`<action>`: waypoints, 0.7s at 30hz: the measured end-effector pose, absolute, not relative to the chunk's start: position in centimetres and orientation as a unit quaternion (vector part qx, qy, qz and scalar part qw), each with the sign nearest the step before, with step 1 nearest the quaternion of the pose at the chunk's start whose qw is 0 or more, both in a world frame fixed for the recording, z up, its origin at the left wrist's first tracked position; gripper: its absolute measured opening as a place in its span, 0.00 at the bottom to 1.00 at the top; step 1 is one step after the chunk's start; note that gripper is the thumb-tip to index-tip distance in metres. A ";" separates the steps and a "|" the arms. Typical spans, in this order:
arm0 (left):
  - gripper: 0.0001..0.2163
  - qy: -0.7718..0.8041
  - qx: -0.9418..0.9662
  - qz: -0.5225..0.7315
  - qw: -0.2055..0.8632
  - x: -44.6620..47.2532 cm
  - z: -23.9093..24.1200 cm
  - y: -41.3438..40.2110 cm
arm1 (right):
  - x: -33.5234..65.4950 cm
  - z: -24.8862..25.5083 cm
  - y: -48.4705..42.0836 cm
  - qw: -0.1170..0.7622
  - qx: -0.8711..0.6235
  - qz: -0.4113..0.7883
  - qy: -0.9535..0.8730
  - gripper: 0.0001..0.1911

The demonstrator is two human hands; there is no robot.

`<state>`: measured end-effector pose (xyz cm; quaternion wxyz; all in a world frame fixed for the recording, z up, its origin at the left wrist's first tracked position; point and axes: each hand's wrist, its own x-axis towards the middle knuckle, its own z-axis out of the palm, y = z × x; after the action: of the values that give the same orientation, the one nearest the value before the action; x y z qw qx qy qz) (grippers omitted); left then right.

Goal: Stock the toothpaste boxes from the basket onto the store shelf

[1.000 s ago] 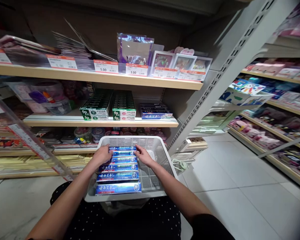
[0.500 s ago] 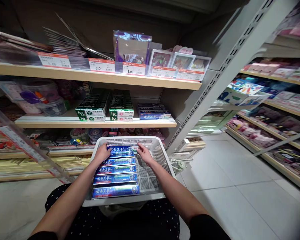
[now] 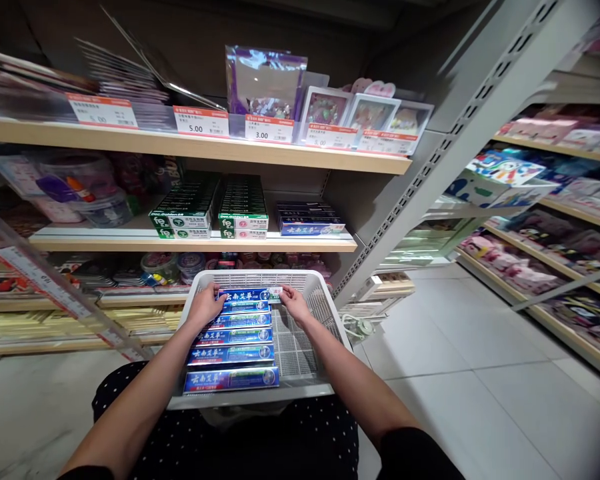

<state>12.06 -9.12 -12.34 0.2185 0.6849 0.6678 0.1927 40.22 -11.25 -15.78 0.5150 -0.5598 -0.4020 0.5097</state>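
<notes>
A white plastic basket (image 3: 330,333) rests on my lap with several blue toothpaste boxes (image 3: 233,380) lying in rows on its left side. At the far end of the rows, one toothpaste box (image 3: 247,296) is held between both hands. My left hand (image 3: 206,307) is closed on its left end. My right hand (image 3: 295,305) pinches its right end, by a white label. The undersides of the fingers are hidden. The right part of the basket shows its bare mesh floor.
Ahead, a shelf (image 3: 195,245) bears stacks of green-and-white toothpaste boxes (image 3: 183,213) and a smaller stack of dark blue boxes (image 3: 310,223). Above it, a shelf with price tags (image 3: 200,121) holds packets. A slotted metal upright (image 3: 430,167) slants at the right, beside the tiled floor (image 3: 430,333).
My right hand has closed on the right end of the far toothpaste box, where its fingers were looser before. The left hand stays at the other end. The view has shifted slightly.
</notes>
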 end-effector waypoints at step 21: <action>0.22 0.630 0.637 0.334 0.295 11.1 -13.2 -8.2 | 40.3 -14.1 -11.4 0.535 -0.523 0.543 -0.382 0.17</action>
<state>11.07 -8.22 -13.21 0.2946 0.6368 0.6295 0.3337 40.26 -11.37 -14.08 0.5346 -0.5233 -0.3822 0.5425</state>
